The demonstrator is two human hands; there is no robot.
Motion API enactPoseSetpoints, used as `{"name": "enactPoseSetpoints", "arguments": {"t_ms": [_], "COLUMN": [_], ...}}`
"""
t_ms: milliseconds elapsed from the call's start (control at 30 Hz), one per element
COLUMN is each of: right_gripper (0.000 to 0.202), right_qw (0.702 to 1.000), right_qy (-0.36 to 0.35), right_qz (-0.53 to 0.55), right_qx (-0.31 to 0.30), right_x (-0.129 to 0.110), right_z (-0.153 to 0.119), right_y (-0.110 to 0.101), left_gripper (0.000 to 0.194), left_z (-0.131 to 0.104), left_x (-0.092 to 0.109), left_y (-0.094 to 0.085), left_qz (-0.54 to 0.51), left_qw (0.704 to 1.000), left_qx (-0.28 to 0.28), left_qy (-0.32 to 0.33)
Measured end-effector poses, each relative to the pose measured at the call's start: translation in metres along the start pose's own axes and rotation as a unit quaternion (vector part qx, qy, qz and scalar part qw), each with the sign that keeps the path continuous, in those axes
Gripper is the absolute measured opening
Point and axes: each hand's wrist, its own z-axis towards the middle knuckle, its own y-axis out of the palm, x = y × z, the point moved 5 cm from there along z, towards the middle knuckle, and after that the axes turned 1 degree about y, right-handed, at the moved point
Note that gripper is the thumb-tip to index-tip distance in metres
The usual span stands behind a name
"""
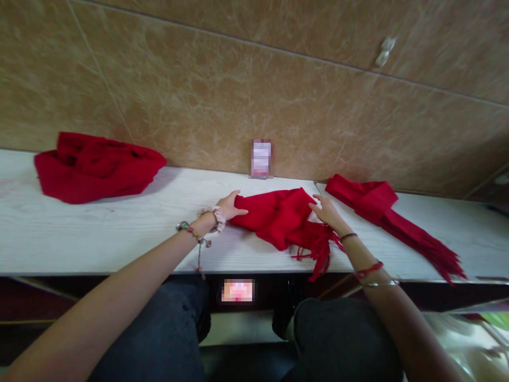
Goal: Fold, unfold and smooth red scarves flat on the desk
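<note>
I've got the fringed red scarf [274, 215] loosely folded on the white table [131, 233], between my two hands; its fringe [321, 254] spills from the right end to about the table's near edge. My left hand [229, 207] is at the scarf's left end, thumb and fingers apart around the cloth's edge; can't tell whether they press on it; my right hand [329, 215] is at the scarf's upper right corner, thumb and forefinger spread; can't confirm contact. Left wrist carries a pale scrunchie [218, 218] and a beaded bracelet [194, 232]; right forearm carries a red band [369, 269] and a silver bangle [379, 284]. Right of the scarf, near it, a second red scarf [377, 204] lies slantwise, folded over itself; left of it, well apart, a bunched red cloth [91, 172] by the tan wall [222, 95]; behind it, a small pixelated panel [261, 158]; below it, past the table edge, a pixelated lit screen [237, 290].
</note>
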Motion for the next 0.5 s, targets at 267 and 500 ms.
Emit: {"name": "enactPoseSetpoints", "arguments": {"t_ms": [267, 500], "right_gripper": [0.052, 0.046], "right_qw": [0.995, 0.996], "right_qy": [0.066, -0.078], "right_qz": [0.054, -0.014], "right_qx": [-0.058, -0.028], "right_x": [0.004, -0.049], "right_z": [0.031, 0.036], "right_y": [0.052, 0.048], "left_gripper": [0.058, 0.021], "left_z": [-0.010, -0.034], "left_x": [-0.002, 0.032], "left_y": [-0.035, -0.004], "left_qz": [0.141, 0.072], "left_qw": [0.974, 0.991], "left_qx": [0.173, -0.076], "left_qy": [-0.046, 0.084]}}
